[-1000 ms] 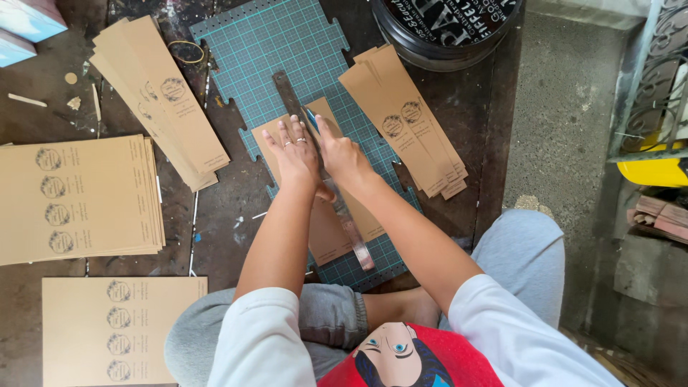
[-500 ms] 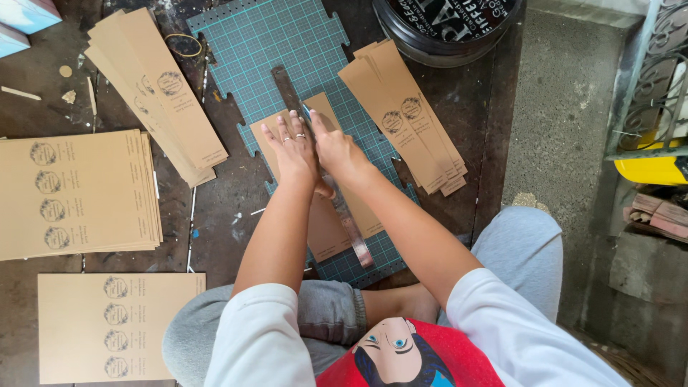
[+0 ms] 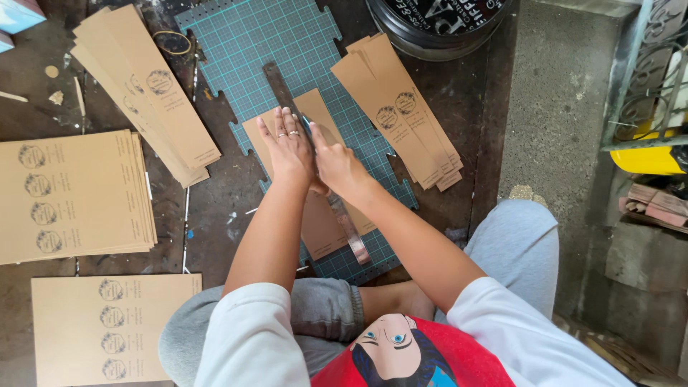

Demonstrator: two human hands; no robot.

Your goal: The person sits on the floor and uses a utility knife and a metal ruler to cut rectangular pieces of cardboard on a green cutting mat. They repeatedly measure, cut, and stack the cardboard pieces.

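With strips piled at two o'clock [image 3: 401, 107] and uncut sheets [image 3: 72, 193] waiting at nine, the ruler [image 3: 283, 89] is pressed flat-handed by the left hand [image 3: 287, 147] while a cutter [image 3: 307, 127] is gripped in the right hand [image 3: 340, 165].

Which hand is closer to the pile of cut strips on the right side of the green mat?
The right hand. It is at the ruler, nearer the pile of cut strips. The left hand lies flat on the brown sheet, farther away.

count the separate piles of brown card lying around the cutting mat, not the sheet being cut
4. A pile of strips upper left, a pile of strips right of the mat, a stack of wide sheets at left, and more sheets lower left.
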